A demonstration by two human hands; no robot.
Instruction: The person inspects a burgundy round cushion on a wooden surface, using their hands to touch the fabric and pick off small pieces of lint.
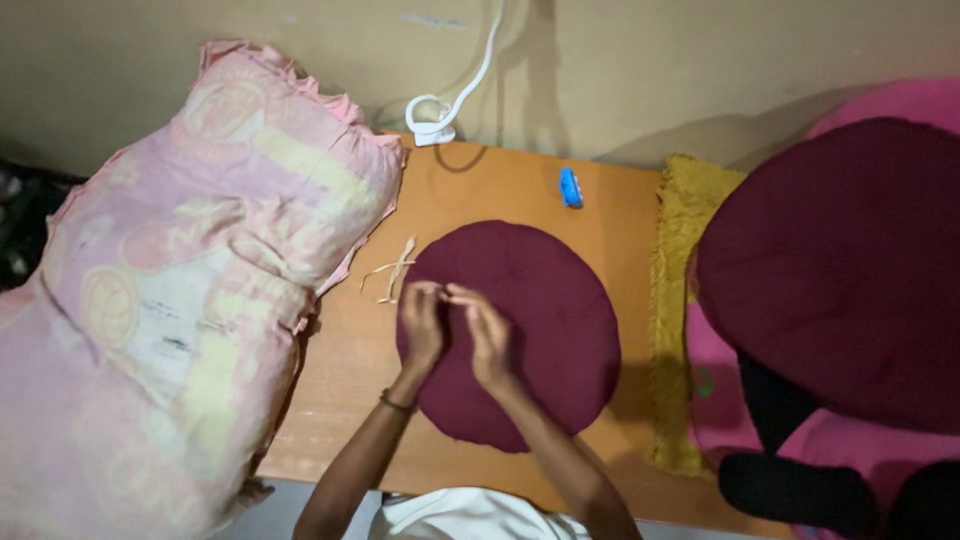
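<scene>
A round dark red cushion (520, 335) lies flat on the orange wooden table (480, 180), near its middle. Both hands rest over the left part of the cushion, close together, with the fingertips almost touching. The left hand (422, 325) has its fingers bent and pinched, and the right hand (487, 335) is bent the same way. They seem to pinch something very small and thin between them, maybe a thread, but it is too tiny to tell for sure. It looks like a small sewing or tying step is in hand on the top of the cushion. The next move likely calls for a slow, careful pull with steady fingers, so the thin bit does not slip out.

Just beside the cushion, on its upper left, lie a few pale strings (392, 272) on the table. A small blue thing (570, 187) sits farther back on the table. A white cord (460, 90) hangs down the wall to the table's back edge.

A big stuffed sack (190, 270) leans on the left. It is pink with pale yellow round marks and faded print. On the right lies a yellow cloth (680, 260), and more dark red cushions (840, 270) sit on pink ones.
</scene>
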